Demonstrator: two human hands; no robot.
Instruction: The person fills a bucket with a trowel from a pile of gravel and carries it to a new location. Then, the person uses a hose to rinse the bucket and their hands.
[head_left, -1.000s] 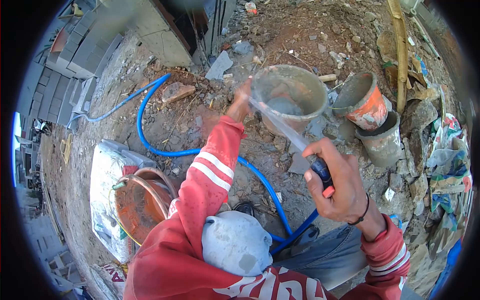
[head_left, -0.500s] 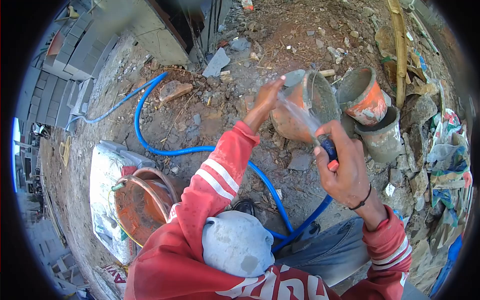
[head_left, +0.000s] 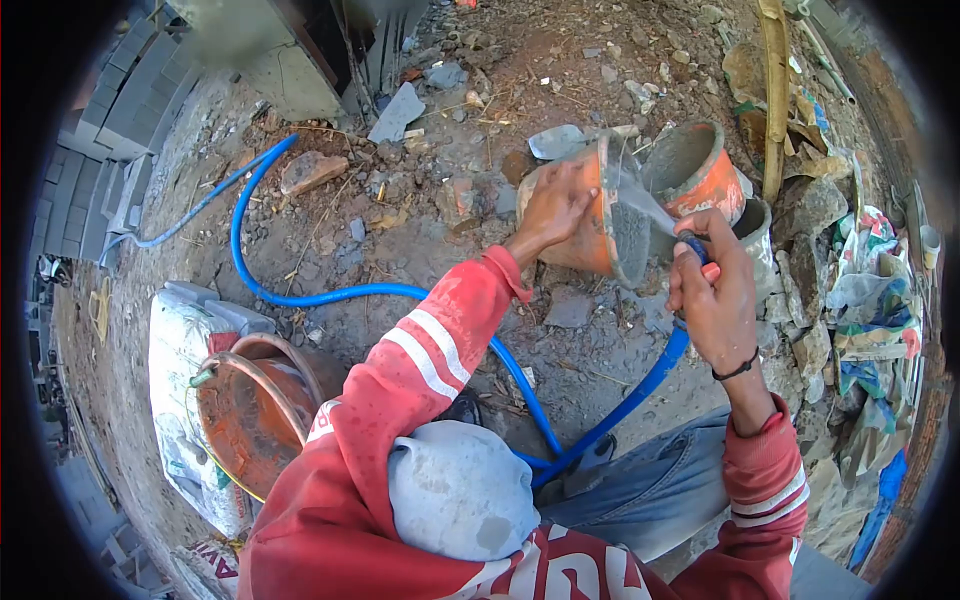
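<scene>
An orange, cement-crusted bucket (head_left: pixel 570 235) lies tilted, its mouth facing right. My left hand (head_left: pixel 560 205) grips its outer wall near the rim. Wrapped in the fingers of my right hand (head_left: pixel 722 300) is a hose nozzle (head_left: pixel 690 246) with a dark blue body and a red-orange part. Water (head_left: pixel 645 205) sprays from it into the bucket's mouth. A blue hose (head_left: pixel 640 400) runs down from my right hand and loops away to the left across the ground.
Another orange bucket (head_left: pixel 705 175) and a grey-crusted one (head_left: pixel 757 245) stand behind my right hand. Nested orange buckets (head_left: pixel 250 400) sit by a white sack (head_left: pixel 180 390) on the left. Rubble and a wooden plank (head_left: pixel 775 100) lie around.
My left hand has come down from beside the bucket onto its wall. The bucket's mouth has turned more to the right. My right hand has shifted right with the nozzle, still spraying.
</scene>
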